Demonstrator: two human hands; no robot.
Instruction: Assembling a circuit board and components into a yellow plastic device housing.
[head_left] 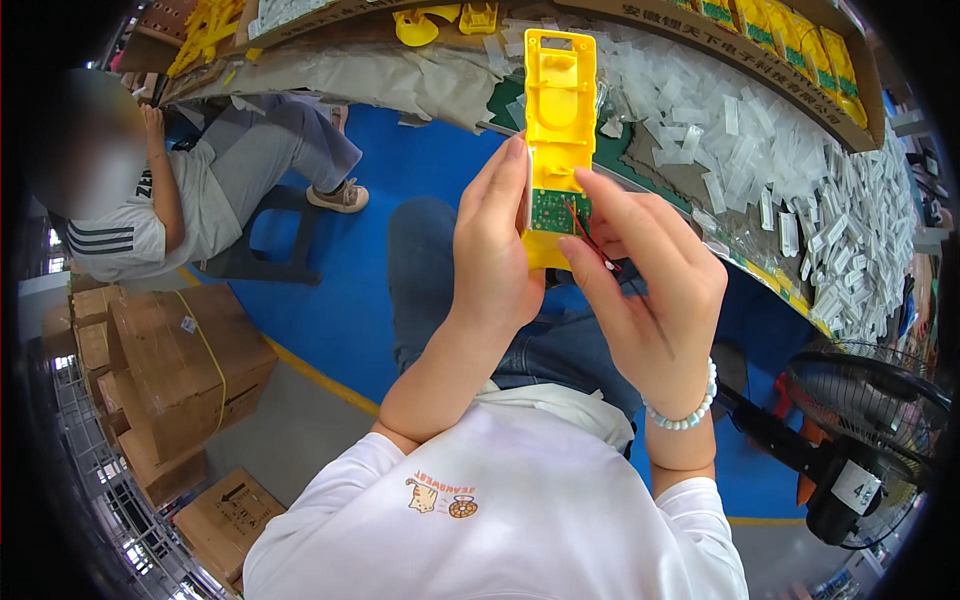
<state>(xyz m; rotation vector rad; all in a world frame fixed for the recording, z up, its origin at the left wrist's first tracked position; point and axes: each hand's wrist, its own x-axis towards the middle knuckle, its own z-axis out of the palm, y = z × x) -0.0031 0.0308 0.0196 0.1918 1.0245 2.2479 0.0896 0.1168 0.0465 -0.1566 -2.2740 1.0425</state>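
While we look down at the lap, we see a long, bright yellow plastic shell held up in the air in the middle, just in front of the table edge. It is like a thin tray with raised sides, and its open side faces us. Near the top end there is a slot shaped like a box, and below that we see a rounded shape, with little yellow bumps and ribs around it. Lower down sits a small green flat circuit board with tiny shiny dots. Thin red and black wires run off the board toward the lower right. The bottom end is smooth and yellow. We see the bare left hand gripping the shell by its left side. The bare right hand is bent at the right side, its thumb and a finger spread apart by the board and the wires; we cannot tell if it pinches anything. Behind the shell, on the table, we find a big heap of clear and white plastic strips and a brown cardboard tray.
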